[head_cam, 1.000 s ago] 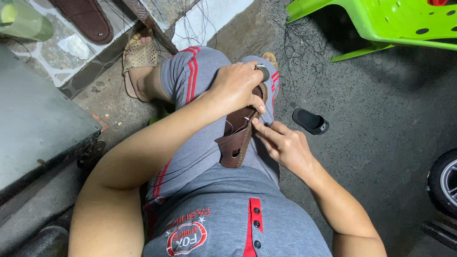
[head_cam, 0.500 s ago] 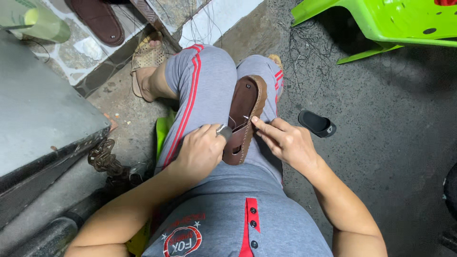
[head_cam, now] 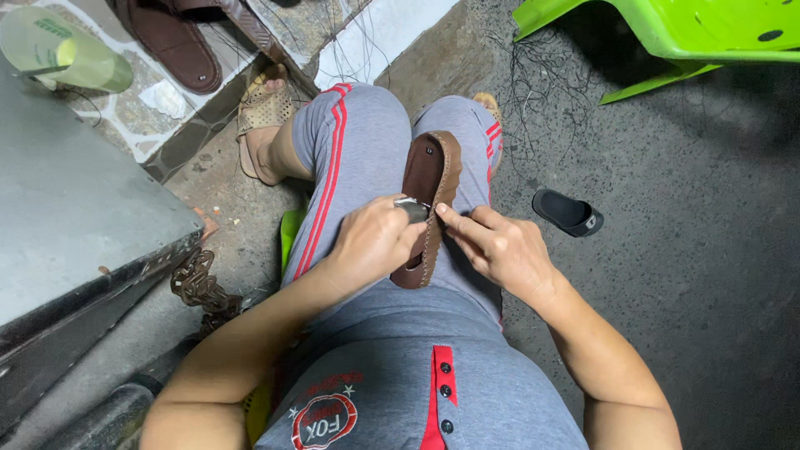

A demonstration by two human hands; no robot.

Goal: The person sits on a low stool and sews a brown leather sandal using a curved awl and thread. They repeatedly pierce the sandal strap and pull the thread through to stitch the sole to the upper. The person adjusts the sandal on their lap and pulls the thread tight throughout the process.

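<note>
- A brown leather shoe sole point(head_cam: 429, 196) with a stitched edge lies lengthwise on the person's lap at the middle of the frame, resting on the grey trousers point(head_cam: 358, 158) with red side stripes.
- The left hand point(head_cam: 375, 242) is curled closed on a small metal tool point(head_cam: 411, 208), pinching it against the sole's left edge.
- The right hand point(head_cam: 500, 246) presses on the sole's right edge, its forefinger and thumb pressed together near the stitching; whether they pinch a thread I cannot tell.
- Just right of the knee, on the dark concrete floor point(head_cam: 683, 250), lies a small black slipper-shaped piece point(head_cam: 567, 212).
- In the upper right stands a green plastic chair point(head_cam: 667, 33).
- At upper left, a tan perforated sandal point(head_cam: 262, 112) is on the person's foot, and a dark brown sole point(head_cam: 171, 42) lies on the stone paving above it.
- A grey metal box point(head_cam: 75, 217) fills the left edge, with a pale green roll point(head_cam: 62, 58) on top and a rusty chain point(head_cam: 200, 287) at its lower corner.
</note>
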